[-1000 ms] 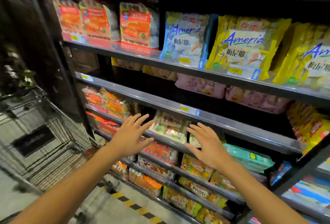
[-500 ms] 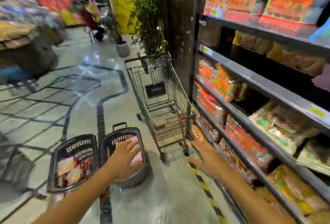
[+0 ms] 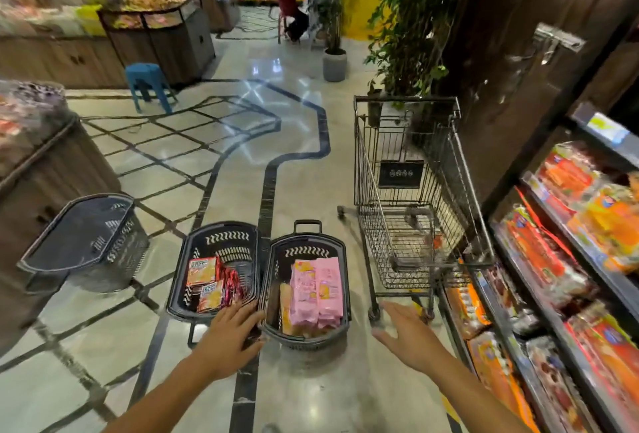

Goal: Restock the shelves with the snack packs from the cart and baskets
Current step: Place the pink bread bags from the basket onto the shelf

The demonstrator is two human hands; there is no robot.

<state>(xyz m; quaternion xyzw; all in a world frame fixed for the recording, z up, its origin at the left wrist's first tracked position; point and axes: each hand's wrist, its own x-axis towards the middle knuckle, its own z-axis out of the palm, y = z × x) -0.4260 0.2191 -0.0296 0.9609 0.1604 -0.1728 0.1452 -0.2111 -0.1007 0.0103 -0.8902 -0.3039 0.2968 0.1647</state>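
Glossy marble floor [image 3: 304, 163], baskets [image 3: 221, 239], wire cart [image 3: 408, 225], stocked shelves [image 3: 567, 260]

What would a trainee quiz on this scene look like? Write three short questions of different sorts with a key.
1. True or false: the left hand holds a snack pack.
2. Which basket holds the pink packs: A) the right basket, B) the far-left basket, C) the cart?
3. Fill in: the right hand is ____ and holds nothing.

Key: 1 false; 2 A; 3 open.
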